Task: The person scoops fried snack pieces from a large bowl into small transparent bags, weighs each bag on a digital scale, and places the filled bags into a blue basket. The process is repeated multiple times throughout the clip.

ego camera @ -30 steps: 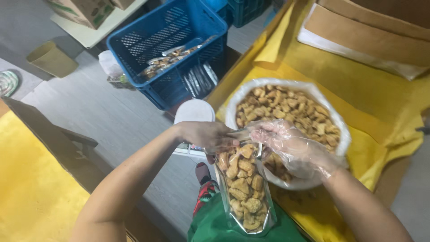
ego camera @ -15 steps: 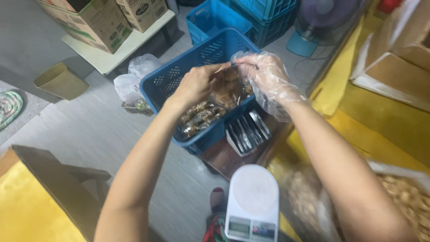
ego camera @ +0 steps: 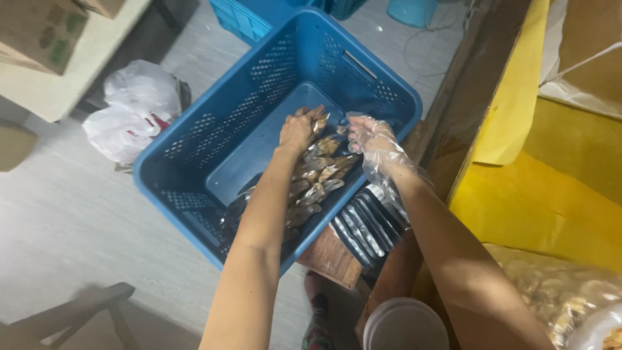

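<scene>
Hands inside blue crate [ego camera: 194, 168], left hand [ego camera: 298, 129] grip on snack bag [ego camera: 324, 162], gloved right hand [ego camera: 370, 139] open beside it

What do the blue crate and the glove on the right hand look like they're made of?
The blue crate looks like rigid moulded plastic with a dull sheen: its walls are pierced by even grid holes. The glove on the right hand appears to be thin clear plastic film, since it wrinkles loosely and the fingers show through.
</scene>
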